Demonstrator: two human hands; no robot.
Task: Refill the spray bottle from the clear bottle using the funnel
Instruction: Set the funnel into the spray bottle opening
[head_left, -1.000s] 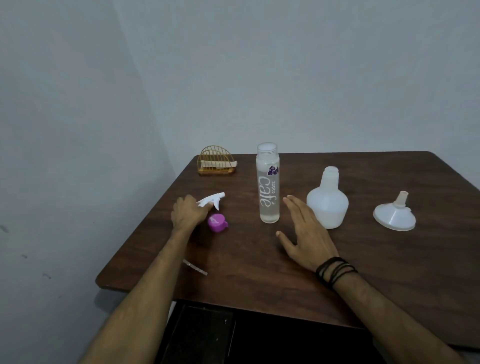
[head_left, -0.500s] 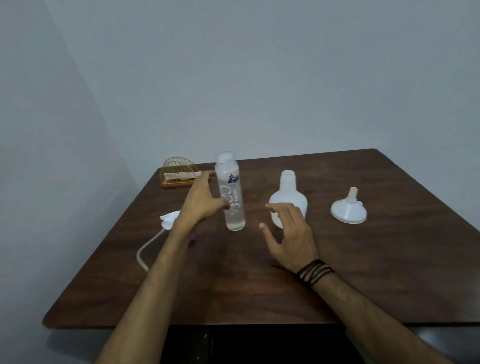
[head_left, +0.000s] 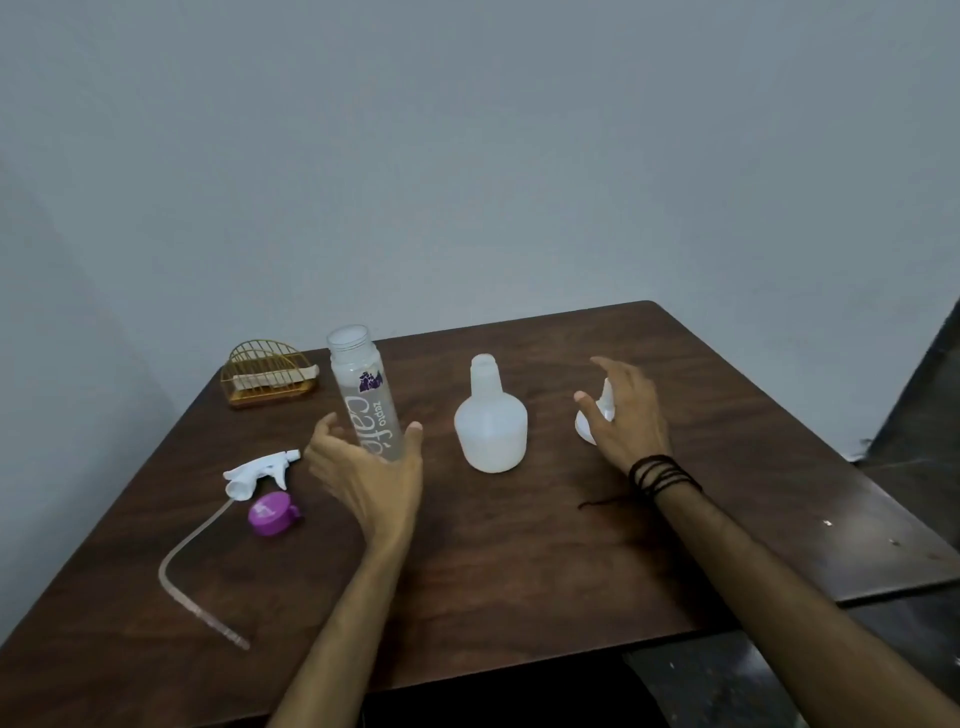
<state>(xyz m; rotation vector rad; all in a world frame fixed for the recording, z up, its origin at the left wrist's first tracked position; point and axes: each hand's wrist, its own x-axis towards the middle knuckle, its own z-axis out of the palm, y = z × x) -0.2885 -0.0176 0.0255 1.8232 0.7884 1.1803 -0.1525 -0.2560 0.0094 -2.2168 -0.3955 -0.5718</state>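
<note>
The head view looks down on a dark brown wooden table (head_left: 519, 561) with a visible grain, pushed into the corner of a room with plain pale grey walls (head_left: 519, 156). At the right edge a darker floor area shows beyond the table.

On the table stand two bottles. One clear bottle (head_left: 366, 400), uncapped, printed with white lettering and a small purple mark, stands upright left of centre. One white spray bottle (head_left: 491, 423), its neck open and its top removed, stands upright to the right of it, apart from it. There is one white funnel (head_left: 597, 418), further right and mostly hidden behind the right hand. One white spray head (head_left: 260, 470) lies on its side at the left with a long clear dip tube (head_left: 192, 571) curving toward the near edge. One purple cap (head_left: 272, 514) lies just beside the spray head. One gold wire holder (head_left: 267, 376) with something pale in it sits at the far left corner.

Two bare hands are in view. The left hand (head_left: 363, 467) is spread wide, fingers and thumb on either side of the clear bottle's lower part, not clearly closed on it. The right hand (head_left: 626, 415), with dark cords (head_left: 662, 475) at the wrist, is open with relaxed fingers over the funnel; whether it touches the funnel cannot be told.
</note>
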